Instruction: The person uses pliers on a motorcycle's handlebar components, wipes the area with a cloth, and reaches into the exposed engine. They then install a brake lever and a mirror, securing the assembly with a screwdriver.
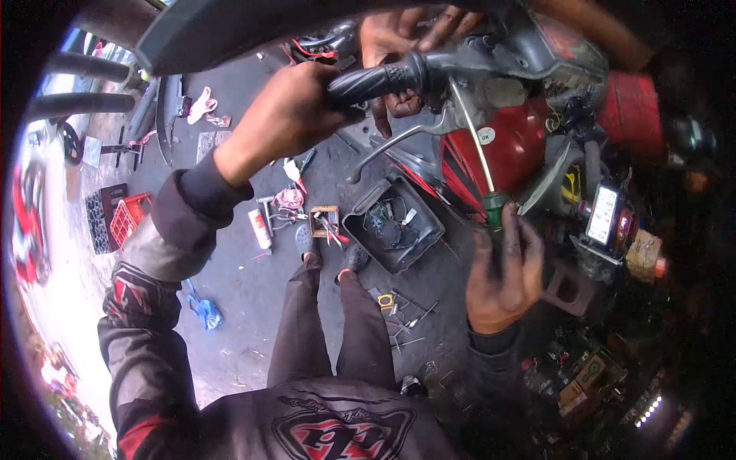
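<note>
My left hand (287,111) is wrapped round the black rubber grip (364,86) of a handlebar at the top. Below the bar a metal lever (399,142) sticks out to the left. In my right hand (506,276) is a screwdriver with a green handle (494,208), held at the fingertips. Its long shaft points up, and its tip is near the underside of the handlebar's dark housing (491,57); whether it touches a screw cannot be seen. A co-worker's hands (383,42) reach in behind the bar from the top.
Red bodywork (510,146) lies under the handlebar. On the floor are a black bin (395,222) with wires, a small wooden box (325,222) with pliers, a white spray can (259,228), a red crate (130,218) and a blue bag (205,310).
</note>
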